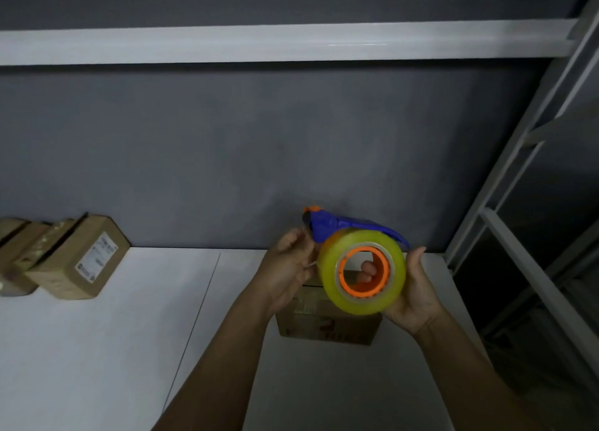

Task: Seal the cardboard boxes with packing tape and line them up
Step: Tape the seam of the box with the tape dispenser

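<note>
Above box (327,328), right hand's (418,296) grip on tape dispenser (329,225) (left hand's (288,268) pinch on tape (390,289))

White table (113,333), matte top, thin dark seam (194,317) running front to back. Far left, row of cardboard boxes (19,252) side by side near grey wall (227,155). Rightmost is labelled cardboard box (81,259) with white printed label. Right of seam, single brown cardboard box (327,328), well apart from row, partly hidden.

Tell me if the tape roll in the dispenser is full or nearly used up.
Close to full: the tape roll shows a thick yellowish band of tape around its orange core.
</note>
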A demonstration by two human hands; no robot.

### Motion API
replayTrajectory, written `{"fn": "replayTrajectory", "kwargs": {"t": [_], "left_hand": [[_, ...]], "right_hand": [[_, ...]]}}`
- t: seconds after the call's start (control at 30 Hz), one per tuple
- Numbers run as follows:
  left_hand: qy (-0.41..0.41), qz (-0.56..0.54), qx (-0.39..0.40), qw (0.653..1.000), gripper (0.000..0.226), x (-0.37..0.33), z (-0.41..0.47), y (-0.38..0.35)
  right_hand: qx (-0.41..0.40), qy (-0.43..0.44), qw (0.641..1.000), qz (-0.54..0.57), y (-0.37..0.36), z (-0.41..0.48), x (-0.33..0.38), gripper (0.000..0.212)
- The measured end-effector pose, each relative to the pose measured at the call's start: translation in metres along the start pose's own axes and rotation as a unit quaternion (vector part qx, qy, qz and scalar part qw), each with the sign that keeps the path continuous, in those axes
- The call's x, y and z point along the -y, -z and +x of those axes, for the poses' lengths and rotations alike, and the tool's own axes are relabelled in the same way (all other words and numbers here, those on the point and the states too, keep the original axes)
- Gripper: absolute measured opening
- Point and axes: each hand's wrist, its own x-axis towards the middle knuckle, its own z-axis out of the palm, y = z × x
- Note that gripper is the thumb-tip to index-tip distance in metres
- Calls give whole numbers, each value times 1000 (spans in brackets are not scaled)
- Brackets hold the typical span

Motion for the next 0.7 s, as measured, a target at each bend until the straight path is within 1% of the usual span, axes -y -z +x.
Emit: {"fn": "replayTrajectory", "kwargs": {"t": [0.17,0.23,0.3,0.37,0.43,0.53,0.67,0.7], "left_hand": [[-11,19,-43,999,16,1,6,1],[-2,9,-54,998,13,1,8,3],[20,-18,-46,999,12,-1,10,5],[51,-32,-37,997,13,-3,12,7],[64,-25,-40,997,9,-5,14,8],[55,6,-71,996,6,-6,19,9],[73,18,-102,992,5,-8,21,9],[78,22,-108,991,9,-9,21,8]], "right_hand": [[-20,11,1000,14,-1,5,-1,94],[-19,11,1000,23,1,7,-2,93],[-15,3,1000,21,2,9,-4,94],[-16,6,999,30,3,12,-3,82],[-9,10,999,32,5,15,-1,72],[-2,17,1000,1,9,19,4,65],[3,18,999,-50,14,22,9,69],[3,20,998,-57,15,23,10,67]]}}
